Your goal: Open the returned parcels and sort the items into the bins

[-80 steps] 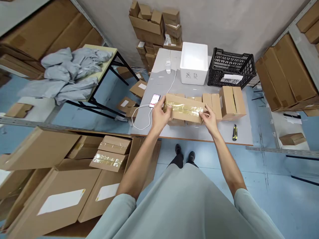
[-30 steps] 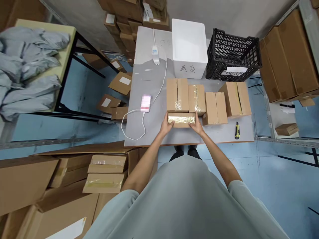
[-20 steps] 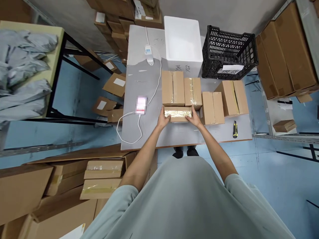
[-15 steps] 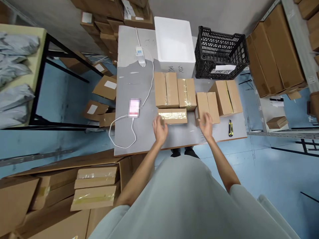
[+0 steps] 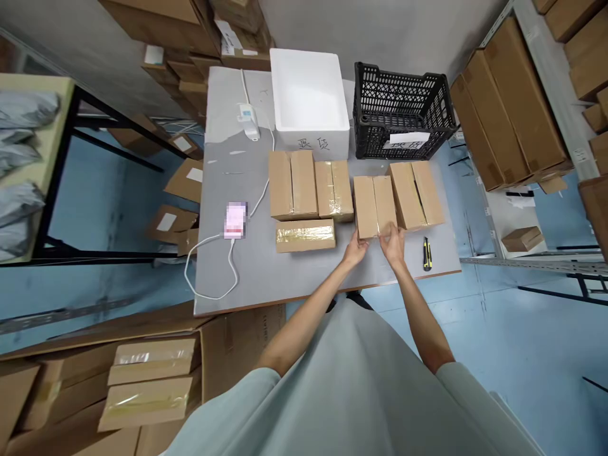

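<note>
Both of my hands are at the near side of a small cardboard box (image 5: 373, 201) on the table. My left hand (image 5: 356, 249) has its fingers closed against the front left corner. My right hand (image 5: 393, 246) grips the front right corner, thumb and fingers on the edge. To the right of that box stands a cardboard box (image 5: 418, 193) with a dark gap along its top seam. On the left are a taller carton (image 5: 293, 183), a taped carton (image 5: 334, 187) and a flat box with shiny tape (image 5: 305, 235).
A white foam bin (image 5: 311, 95) and a black plastic crate (image 5: 403, 114) stand at the table's back. A yellow-black box cutter (image 5: 427, 254) lies at the right. A phone (image 5: 235, 220) with a white cable is at the left. A large carton of boxes (image 5: 152, 380) is below left.
My left hand has moved right, from the flat taped box to the small box beside my right hand. That small box has turned a little straighter. The whole view has shifted slightly.
</note>
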A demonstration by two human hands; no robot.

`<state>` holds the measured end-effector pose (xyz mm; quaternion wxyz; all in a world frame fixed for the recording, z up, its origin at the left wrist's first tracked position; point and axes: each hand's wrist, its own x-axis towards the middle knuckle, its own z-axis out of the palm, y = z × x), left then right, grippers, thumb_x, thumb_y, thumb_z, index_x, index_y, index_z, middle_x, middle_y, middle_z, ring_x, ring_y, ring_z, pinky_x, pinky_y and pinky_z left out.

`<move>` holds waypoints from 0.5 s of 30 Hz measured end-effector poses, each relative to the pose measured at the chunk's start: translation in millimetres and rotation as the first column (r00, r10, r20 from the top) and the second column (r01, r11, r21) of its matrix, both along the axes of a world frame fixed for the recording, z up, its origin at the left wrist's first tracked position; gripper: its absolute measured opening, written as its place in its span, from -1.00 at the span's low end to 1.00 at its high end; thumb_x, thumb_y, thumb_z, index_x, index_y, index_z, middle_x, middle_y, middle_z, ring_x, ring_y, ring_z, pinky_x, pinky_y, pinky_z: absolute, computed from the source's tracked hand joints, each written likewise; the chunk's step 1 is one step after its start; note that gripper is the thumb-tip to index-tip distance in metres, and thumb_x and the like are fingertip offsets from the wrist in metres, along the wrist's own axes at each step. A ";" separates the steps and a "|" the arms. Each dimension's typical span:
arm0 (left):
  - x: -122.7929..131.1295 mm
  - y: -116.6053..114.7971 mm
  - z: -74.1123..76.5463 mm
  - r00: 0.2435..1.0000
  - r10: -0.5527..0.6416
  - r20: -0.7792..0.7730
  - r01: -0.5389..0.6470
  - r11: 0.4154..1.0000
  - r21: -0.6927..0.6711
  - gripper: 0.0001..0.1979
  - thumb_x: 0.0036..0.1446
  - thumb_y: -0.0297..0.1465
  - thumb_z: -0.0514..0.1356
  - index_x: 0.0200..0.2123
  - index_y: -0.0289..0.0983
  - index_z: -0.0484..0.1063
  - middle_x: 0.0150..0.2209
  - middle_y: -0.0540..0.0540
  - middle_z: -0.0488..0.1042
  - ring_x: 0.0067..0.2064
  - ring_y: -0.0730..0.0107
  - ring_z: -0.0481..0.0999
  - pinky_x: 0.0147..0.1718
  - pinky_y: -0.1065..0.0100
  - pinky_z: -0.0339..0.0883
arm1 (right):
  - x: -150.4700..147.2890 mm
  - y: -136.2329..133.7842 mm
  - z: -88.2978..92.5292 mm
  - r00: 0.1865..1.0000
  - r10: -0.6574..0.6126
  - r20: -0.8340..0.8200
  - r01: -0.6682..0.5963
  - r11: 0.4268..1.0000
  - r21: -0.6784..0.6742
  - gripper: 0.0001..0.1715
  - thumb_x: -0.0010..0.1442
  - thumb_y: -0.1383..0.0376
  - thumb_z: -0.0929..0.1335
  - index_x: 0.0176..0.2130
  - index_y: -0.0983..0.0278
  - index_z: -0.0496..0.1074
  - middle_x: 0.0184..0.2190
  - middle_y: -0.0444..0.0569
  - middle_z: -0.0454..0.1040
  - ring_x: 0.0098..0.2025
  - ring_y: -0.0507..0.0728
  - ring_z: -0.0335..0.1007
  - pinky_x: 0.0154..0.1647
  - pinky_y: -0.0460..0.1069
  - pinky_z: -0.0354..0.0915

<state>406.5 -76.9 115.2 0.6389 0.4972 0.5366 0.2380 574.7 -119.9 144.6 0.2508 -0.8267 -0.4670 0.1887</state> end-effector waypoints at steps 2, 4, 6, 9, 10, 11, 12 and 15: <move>1.3 19.2 0.8 0.998 0.046 -0.044 -0.047 0.998 -0.041 -0.12 0.31 -0.51 0.36 0.64 -0.25 0.22 0.09 -0.26 0.72 -0.01 0.14 0.74 0.17 0.08 0.61 | -3.2 27.5 -4.0 1.000 -0.015 0.008 0.015 1.000 -0.002 -0.23 0.44 0.13 0.42 0.50 0.30 0.37 0.33 0.32 0.41 0.45 0.46 0.35 0.52 0.39 0.33; 5.5 40.9 4.3 0.997 0.067 -0.040 -0.069 0.996 -0.057 -0.08 0.32 -0.54 0.36 0.67 -0.23 0.16 0.22 -0.33 0.67 0.06 0.13 0.74 0.18 0.08 0.60 | -6.0 59.1 -5.3 0.999 -0.043 0.021 0.044 0.998 -0.041 -0.21 0.46 0.13 0.41 0.52 0.35 0.35 0.40 0.39 0.32 0.47 0.47 0.36 0.53 0.38 0.32; 11.3 59.9 9.9 0.996 0.081 -0.027 -0.082 0.995 -0.065 -0.05 0.35 -0.54 0.35 0.70 -0.23 0.08 0.32 -0.38 0.61 0.13 0.12 0.73 0.19 0.09 0.60 | -5.9 86.1 -3.3 0.999 -0.035 0.018 0.036 0.997 -0.075 -0.20 0.48 0.13 0.40 0.53 0.41 0.33 0.44 0.47 0.28 0.49 0.50 0.34 0.53 0.39 0.32; 20.2 71.6 20.0 0.987 0.130 -0.091 -0.131 0.991 -0.004 -0.06 0.40 -0.52 0.32 0.71 -0.31 0.00 0.37 -0.47 0.57 0.15 0.07 0.71 0.24 0.05 0.58 | 9.0 99.1 4.7 0.996 0.087 -0.003 -0.087 0.996 -0.034 -0.26 0.49 0.12 0.38 0.50 0.37 0.39 0.48 0.45 0.31 0.55 0.49 0.28 0.56 0.41 0.29; 23.6 69.8 23.4 0.982 0.150 -0.114 -0.146 0.989 0.039 -0.07 0.41 -0.51 0.31 0.71 -0.32 -0.01 0.37 -0.47 0.56 0.16 0.06 0.71 0.27 0.03 0.56 | 19.9 94.2 8.4 0.991 0.131 0.013 -0.131 0.991 0.008 -0.28 0.51 0.09 0.37 0.49 0.33 0.41 0.51 0.42 0.31 0.58 0.47 0.24 0.58 0.41 0.27; 27.9 65.7 26.6 0.979 0.161 -0.124 -0.150 0.984 0.094 -0.09 0.43 -0.50 0.30 0.71 -0.30 0.00 0.39 -0.45 0.56 0.16 0.06 0.70 0.30 0.01 0.54 | 33.9 85.1 12.3 0.988 0.151 0.041 -0.153 0.987 0.050 -0.28 0.52 0.05 0.36 0.50 0.28 0.41 0.54 0.38 0.29 0.61 0.46 0.19 0.59 0.41 0.24; 33.5 59.7 29.5 0.981 0.155 -0.119 -0.135 0.978 0.156 -0.13 0.44 -0.49 0.28 0.70 -0.27 0.04 0.40 -0.42 0.55 0.17 0.06 0.69 0.32 0.02 0.53 | 50.4 72.9 16.3 0.986 0.145 0.077 -0.152 0.985 0.087 -0.26 0.53 0.00 0.36 0.52 0.24 0.39 0.59 0.35 0.24 0.64 0.45 0.15 0.60 0.42 0.22; 59.6 38.3 34.9 0.996 -0.039 -0.079 0.061 0.951 0.304 -0.23 0.41 -0.47 0.27 0.63 -0.18 0.25 0.39 -0.30 0.56 0.16 0.09 0.69 0.31 0.06 0.54 | 104.4 31.0 25.8 0.991 -0.092 0.099 0.091 0.996 0.019 0.11 0.39 -0.15 0.47 0.64 0.26 0.17 0.67 0.49 0.04 0.60 0.58 0.22 0.52 0.53 0.27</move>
